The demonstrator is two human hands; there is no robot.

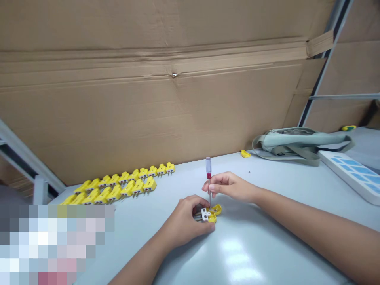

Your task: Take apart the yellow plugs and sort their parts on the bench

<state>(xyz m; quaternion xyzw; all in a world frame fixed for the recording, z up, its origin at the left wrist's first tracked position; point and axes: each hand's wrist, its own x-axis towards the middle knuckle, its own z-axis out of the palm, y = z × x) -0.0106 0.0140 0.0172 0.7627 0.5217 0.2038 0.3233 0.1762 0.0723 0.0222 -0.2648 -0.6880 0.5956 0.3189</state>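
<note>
A yellow electrical plug (217, 210) with a white insert and metal prongs lies on the table, its inside showing. My left hand (190, 217) is closed around it, thumb in front and fingers behind. Above it my right hand (227, 187) pinches the shaft of a screwdriver (208, 168), which has a clear handle and a red collar. The screwdriver stands upright, its tip down at the plug's far side. Whether the tip sits in a screw is too small to tell.
Two rows of yellow plugs (114, 193) stand at the left. Near the cardboard wall (166, 118) lies a yellow plug cover (245, 153). At the right are a pale green bag (297, 140) and a white case with blue panels (353, 170). A tiny dark piece (249, 172) lies behind my right hand.
</note>
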